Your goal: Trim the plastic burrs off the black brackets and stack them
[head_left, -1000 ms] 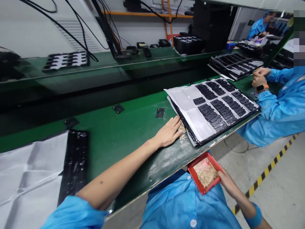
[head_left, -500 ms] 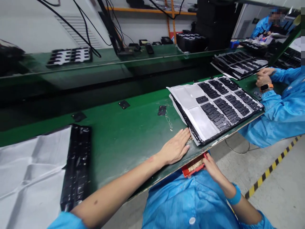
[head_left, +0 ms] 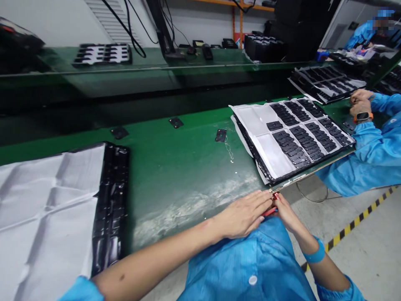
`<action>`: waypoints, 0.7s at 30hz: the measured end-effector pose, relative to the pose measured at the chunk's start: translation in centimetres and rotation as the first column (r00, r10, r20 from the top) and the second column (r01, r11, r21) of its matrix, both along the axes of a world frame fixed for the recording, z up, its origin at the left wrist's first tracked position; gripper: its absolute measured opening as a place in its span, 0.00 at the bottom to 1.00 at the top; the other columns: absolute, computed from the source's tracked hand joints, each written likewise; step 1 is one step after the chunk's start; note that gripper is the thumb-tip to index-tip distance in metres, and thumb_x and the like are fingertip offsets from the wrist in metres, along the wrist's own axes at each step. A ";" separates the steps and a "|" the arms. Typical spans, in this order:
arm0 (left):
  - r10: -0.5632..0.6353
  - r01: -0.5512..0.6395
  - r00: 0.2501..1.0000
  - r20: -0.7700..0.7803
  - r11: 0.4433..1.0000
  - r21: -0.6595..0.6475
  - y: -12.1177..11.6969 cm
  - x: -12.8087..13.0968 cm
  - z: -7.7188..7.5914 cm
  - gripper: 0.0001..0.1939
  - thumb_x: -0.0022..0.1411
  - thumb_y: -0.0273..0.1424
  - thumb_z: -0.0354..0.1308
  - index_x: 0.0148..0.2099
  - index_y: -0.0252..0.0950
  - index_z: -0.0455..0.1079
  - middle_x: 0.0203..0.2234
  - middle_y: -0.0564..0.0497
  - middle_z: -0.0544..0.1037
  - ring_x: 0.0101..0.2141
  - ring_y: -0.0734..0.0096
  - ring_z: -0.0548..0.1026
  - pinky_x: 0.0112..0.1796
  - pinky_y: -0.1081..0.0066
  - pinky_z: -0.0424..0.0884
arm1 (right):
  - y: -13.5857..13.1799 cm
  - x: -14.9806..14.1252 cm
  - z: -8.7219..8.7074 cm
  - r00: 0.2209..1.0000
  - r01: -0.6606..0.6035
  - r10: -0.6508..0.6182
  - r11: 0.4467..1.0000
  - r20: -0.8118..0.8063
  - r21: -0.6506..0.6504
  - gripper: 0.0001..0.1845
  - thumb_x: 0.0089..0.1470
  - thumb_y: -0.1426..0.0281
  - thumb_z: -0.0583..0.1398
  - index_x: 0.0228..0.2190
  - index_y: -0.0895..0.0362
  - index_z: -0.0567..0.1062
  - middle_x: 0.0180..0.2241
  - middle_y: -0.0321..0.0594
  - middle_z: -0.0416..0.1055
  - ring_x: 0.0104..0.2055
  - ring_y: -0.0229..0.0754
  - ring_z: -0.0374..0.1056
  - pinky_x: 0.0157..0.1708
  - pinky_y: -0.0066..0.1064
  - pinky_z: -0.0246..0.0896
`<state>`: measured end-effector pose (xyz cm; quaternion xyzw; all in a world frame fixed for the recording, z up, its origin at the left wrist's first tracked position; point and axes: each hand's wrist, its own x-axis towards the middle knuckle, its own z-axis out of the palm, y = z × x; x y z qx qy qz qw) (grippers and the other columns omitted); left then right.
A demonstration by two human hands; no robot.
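Observation:
My left hand (head_left: 246,214) lies flat at the front edge of the green table (head_left: 175,179), fingers stretched out and close together, reaching over a red bin (head_left: 269,212). Just below the edge, my right hand (head_left: 285,212) grips that bin by its right end. Most of the bin, with whatever it holds, is hidden behind my left hand. Beyond my fingers is a white-lined tray (head_left: 275,167) with rows of flat black parts (head_left: 291,148). A loose black part (head_left: 221,135) rests left of this tray, near a thin tangled strand (head_left: 229,149).
At left lies a black tray stack (head_left: 114,209) under a creased white sheet (head_left: 62,188). Two more black pieces, one (head_left: 176,122) mid-table and another (head_left: 119,133), lie farther back. At right, a co-worker's hands (head_left: 360,102) are beside another tray stack (head_left: 332,81).
My left hand has slid from the tabletop beside the tray towards me, to the edge over the bin. Pale crumbs seen in the bin earlier are now covered. The view has shifted slightly.

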<state>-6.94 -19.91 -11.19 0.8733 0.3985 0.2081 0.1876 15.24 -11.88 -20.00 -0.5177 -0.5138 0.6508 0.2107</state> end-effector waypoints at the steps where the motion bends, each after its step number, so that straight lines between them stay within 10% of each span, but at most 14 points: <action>1: 0.033 -0.033 0.999 0.007 0.999 0.018 0.2 -0.5 0.1 0.28 0.77 0.33 0.45 0.74 0.30 0.56 0.72 0.34 0.62 0.74 0.56 0.56 0.72 0.53 0.55 | 0.1 0.1 0.0 1.000 0.000 0.000 1.000 -0.003 -0.010 0.19 0.54 0.62 0.57 0.47 0.51 0.74 0.48 0.45 0.80 0.48 0.55 0.78 0.38 0.41 0.78; 9: 0.659 -0.675 0.703 -0.268 0.736 0.038 5.0 -6.7 -0.5 0.36 0.77 0.43 0.45 0.75 0.19 0.52 0.75 0.27 0.52 0.75 0.44 0.48 0.73 0.44 0.48 | 0.5 -0.3 0.1 1.000 0.012 -0.012 0.997 -0.007 -0.079 0.15 0.50 0.63 0.56 0.42 0.51 0.71 0.43 0.43 0.80 0.43 0.53 0.78 0.35 0.40 0.78; 18: 0.307 -0.314 0.928 -0.211 0.949 -0.001 -2.3 5.1 -1.8 0.40 0.76 0.47 0.49 0.76 0.22 0.49 0.76 0.30 0.50 0.76 0.47 0.45 0.73 0.49 0.47 | 0.5 0.4 1.1 1.000 -0.004 0.003 0.998 -0.010 -0.063 0.15 0.54 0.59 0.58 0.43 0.51 0.73 0.45 0.43 0.79 0.46 0.53 0.76 0.36 0.39 0.77; 21: 0.233 -0.232 0.967 -0.105 0.972 0.026 -2.9 5.3 -1.3 0.35 0.77 0.40 0.49 0.77 0.27 0.48 0.75 0.34 0.54 0.75 0.53 0.49 0.73 0.51 0.52 | 0.5 1.0 1.4 1.000 -0.024 0.024 0.998 -0.007 -0.060 0.16 0.55 0.58 0.59 0.43 0.51 0.74 0.46 0.43 0.79 0.47 0.53 0.76 0.38 0.40 0.77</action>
